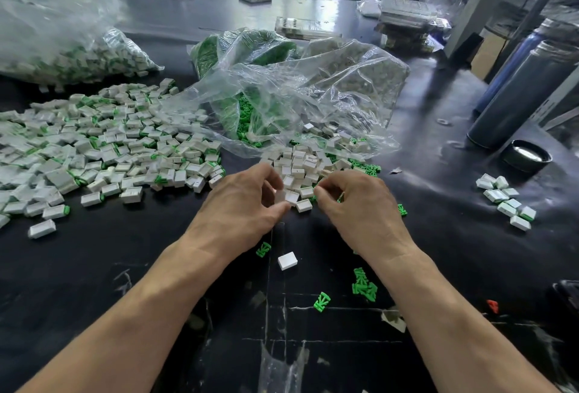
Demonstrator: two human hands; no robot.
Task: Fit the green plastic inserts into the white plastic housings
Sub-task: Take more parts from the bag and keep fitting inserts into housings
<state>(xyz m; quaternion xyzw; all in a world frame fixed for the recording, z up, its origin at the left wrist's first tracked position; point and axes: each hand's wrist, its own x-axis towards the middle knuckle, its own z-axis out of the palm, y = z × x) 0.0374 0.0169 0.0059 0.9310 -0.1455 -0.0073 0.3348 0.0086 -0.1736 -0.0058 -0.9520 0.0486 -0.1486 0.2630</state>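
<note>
Black worktop (438, 251) carries a heap of white housings (300, 167) beside a clear bag (297, 85). At its near edge the left hand (241, 201) pinches one housing (281, 196) — right hand (354, 204) fingers curled; their hold cannot be told — green inserts (363, 286) lie nearer.

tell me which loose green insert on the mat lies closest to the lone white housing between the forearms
The green insert just left of the lone white housing, beside the left wrist; the other loose inserts lie farther off to the right.
</note>
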